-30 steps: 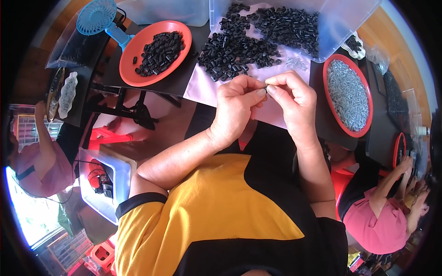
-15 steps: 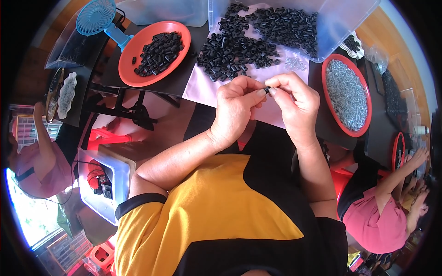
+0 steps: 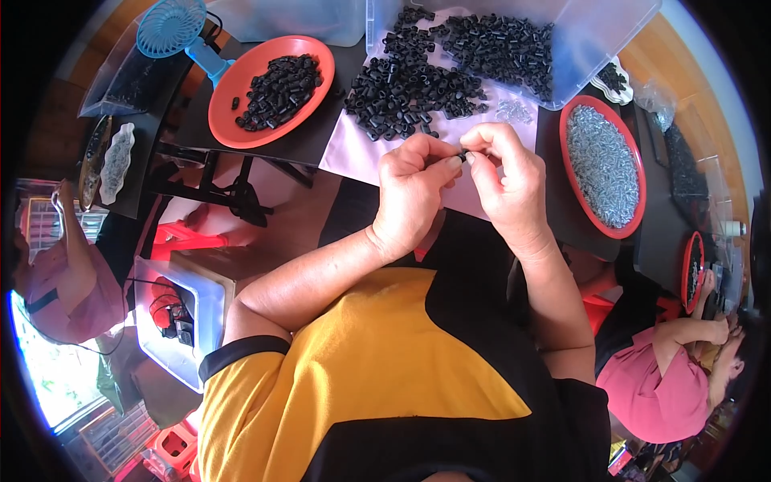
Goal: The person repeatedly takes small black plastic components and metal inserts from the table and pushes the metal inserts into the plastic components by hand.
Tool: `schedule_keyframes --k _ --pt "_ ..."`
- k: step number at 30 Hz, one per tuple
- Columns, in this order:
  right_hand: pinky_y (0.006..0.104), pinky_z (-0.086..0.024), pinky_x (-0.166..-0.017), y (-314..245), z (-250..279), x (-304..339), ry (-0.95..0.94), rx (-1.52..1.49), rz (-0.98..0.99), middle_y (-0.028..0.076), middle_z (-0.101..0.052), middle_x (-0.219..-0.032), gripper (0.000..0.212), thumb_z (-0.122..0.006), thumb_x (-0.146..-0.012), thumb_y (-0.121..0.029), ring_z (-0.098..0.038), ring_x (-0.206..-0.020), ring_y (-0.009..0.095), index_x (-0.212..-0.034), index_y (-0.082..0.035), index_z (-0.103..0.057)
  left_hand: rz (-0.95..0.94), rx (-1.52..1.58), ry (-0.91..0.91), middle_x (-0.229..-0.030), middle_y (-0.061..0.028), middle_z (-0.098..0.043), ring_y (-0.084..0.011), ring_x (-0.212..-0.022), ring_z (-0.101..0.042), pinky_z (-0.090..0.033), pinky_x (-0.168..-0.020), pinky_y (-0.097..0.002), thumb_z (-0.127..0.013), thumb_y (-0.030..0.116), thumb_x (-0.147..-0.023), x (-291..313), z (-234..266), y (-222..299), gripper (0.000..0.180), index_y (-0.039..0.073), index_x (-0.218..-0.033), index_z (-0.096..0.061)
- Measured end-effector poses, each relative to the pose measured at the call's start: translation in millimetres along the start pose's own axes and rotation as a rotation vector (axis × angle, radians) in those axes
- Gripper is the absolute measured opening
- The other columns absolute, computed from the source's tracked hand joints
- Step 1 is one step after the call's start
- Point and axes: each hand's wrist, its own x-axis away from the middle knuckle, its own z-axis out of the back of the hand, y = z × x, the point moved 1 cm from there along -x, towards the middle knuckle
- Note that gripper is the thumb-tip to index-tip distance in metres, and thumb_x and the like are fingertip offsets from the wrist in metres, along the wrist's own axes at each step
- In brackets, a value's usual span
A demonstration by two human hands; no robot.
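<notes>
Between my fingertips, over the near edge of a pale pink cloth, is a small black plastic piece. My left hand pinches it from the left with thumb and forefinger. From the right, my right hand closes thumb and forefinger on the same piece. Its shape is mostly hidden by the fingers. Just beyond my hands lies a loose heap of short black plastic tubes, with a few small clear pieces at its right.
A red plate of black parts stands left, beside a blue fan. A clear bin holds more tubes. To the right sits a red tray of silvery pieces. Co-workers in pink sit on both sides.
My right hand has shifted slightly left and its fingers have curled more around the black piece. The left hand stays nearly in place. The right co-worker's arms have moved.
</notes>
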Motion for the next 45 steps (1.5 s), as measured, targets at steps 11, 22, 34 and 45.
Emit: schedule_keyframes --k 11,22,34,45 --pt "0.0337 -0.054 -0.069 -9 -9 12 0.134 0.098 0.13 0.013 -0.069 -0.088 0.022 -0.059 -0.082 0.011 -0.069 -0.075 0.026 -0.1 0.0 -0.065 0.075 0.109 -0.023 -0.079 -0.0052 -0.067 -0.0081 -0.068 -0.06 -0.048 -0.055 -0.0213 -0.066 0.0 -0.09 -3 4 4 0.003 -0.003 -0.091 -0.067" --pt "0.0256 -0.054 -0.07 -5 -8 16 0.19 -0.082 -0.056 0.008 -0.07 -0.085 0.018 -0.063 -0.084 0.012 -0.069 -0.076 0.014 -0.098 0.001 -0.065 0.043 0.035 -0.06 -0.082 -0.0053 -0.068 -0.0076 -0.066 -0.06 -0.048 -0.053 -0.0212 -0.066 0.001 -0.091 0 1 2 0.015 -0.004 -0.105 -0.068" --pt "0.0222 -0.052 -0.077 3 8 24 0.245 -0.22 -0.153 0.006 -0.069 -0.091 0.022 -0.063 -0.083 0.017 -0.065 -0.082 0.01 -0.098 0.001 -0.062 -0.099 -0.294 -0.156 -0.079 -0.0047 -0.066 -0.0108 -0.074 -0.06 -0.049 -0.067 -0.0265 -0.07 0.002 -0.087 -2 -5 0 0.01 -0.005 -0.093 -0.07" --pt "0.0356 -0.054 -0.066 39 20 -8 0.035 0.449 -0.06 0.007 -0.068 -0.078 0.02 -0.064 -0.079 0.005 -0.069 -0.074 0.023 -0.093 -0.009 -0.068 0.056 -0.17 -0.21 -0.078 -0.003 -0.065 -0.0078 -0.069 -0.058 -0.047 -0.062 -0.0226 -0.067 0.003 -0.089 -8 2 2 0.013 -0.004 -0.1 -0.07"
